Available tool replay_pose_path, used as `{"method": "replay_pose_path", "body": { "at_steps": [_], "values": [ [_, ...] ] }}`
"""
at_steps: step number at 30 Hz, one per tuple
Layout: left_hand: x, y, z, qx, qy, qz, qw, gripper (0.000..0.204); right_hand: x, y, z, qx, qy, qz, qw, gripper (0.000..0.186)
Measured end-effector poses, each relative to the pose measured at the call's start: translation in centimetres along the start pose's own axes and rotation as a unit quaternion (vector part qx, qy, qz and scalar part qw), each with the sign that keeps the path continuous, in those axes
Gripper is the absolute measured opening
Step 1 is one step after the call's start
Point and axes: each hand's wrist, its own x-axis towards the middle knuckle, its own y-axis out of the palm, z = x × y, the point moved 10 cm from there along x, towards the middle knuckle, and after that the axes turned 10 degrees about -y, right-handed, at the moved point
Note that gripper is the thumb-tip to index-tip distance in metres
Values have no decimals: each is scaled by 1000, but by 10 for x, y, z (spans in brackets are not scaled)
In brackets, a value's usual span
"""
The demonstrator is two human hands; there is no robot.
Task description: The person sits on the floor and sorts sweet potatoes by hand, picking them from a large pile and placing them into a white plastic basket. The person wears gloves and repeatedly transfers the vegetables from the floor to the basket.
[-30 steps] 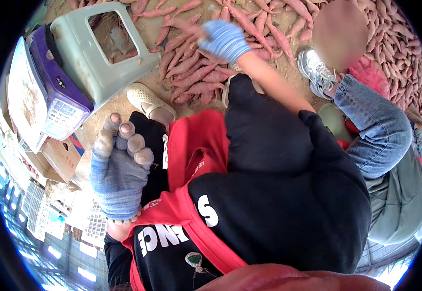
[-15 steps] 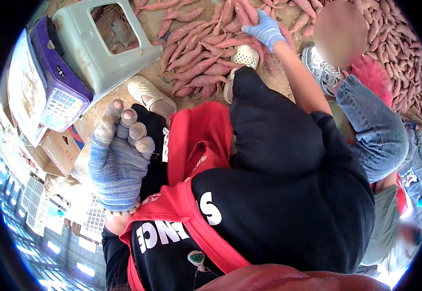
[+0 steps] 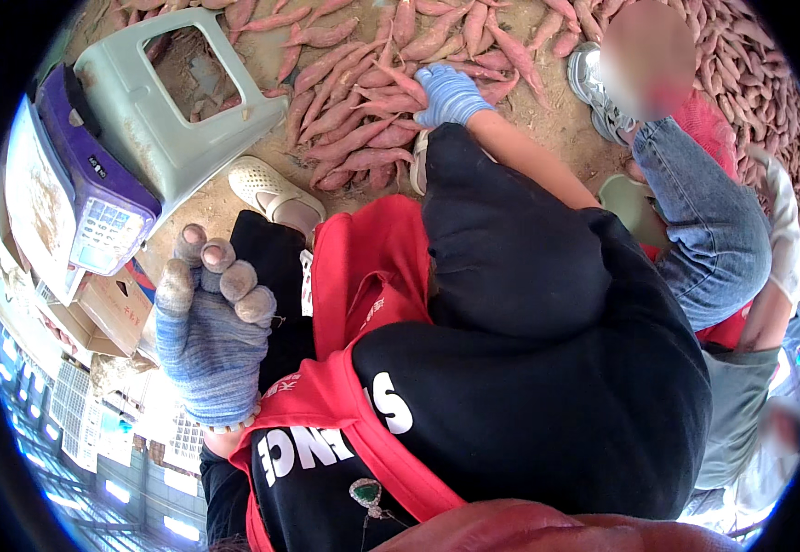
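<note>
My right hand, in a blue knit glove, reaches down to the heap of sweet potatoes in front of my feet. Its fingers curl round the end of a reddish sweet potato lying slantwise on top of the heap; the fingertips are partly hidden. My left hand rests palm up near my left knee. It wears a blue-grey glove with dirty fingertips, its fingers loosely bent and apart, and holds nothing.
Left of me stand a grey-green plastic stool, a purple scale with a keypad and a cardboard box. At the right a co-worker in jeans sits close, beside a large pile of sweet potatoes.
My right hand has come nearer and to the left, from the farther sweet potatoes to the heap by my feet. A slanted sweet potato now lies on that heap. The left hand stays palm up.
</note>
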Motion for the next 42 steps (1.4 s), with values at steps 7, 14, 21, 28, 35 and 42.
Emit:
{"method": "replay_pose_path", "body": {
  "at_steps": [7,14,21,28,35,42],
  "values": [
    [5,4,1,13,-14,-3,1000,28,-6,-12,-3,50,-36,-45,997,57],
    [8,-14,0,83,-5,-60,995,38,-11,-91,-27,412,-25,-242,878,63],
    [67,-22,-31,419,94,-155,890,59,16,-172,78,686,-182,-179,682,48],
    [137,-51,-19,256,44,-131,957,57,22,-137,173,599,-210,-150,758,66],
    [143,-93,-21,172,-69,-113,976,57,-32,-215,178,69,-296,-371,877,53],
    [120,-28,-37,246,33,-29,968,65,-34,-122,-11,332,29,-400,854,34]
  ]
}}
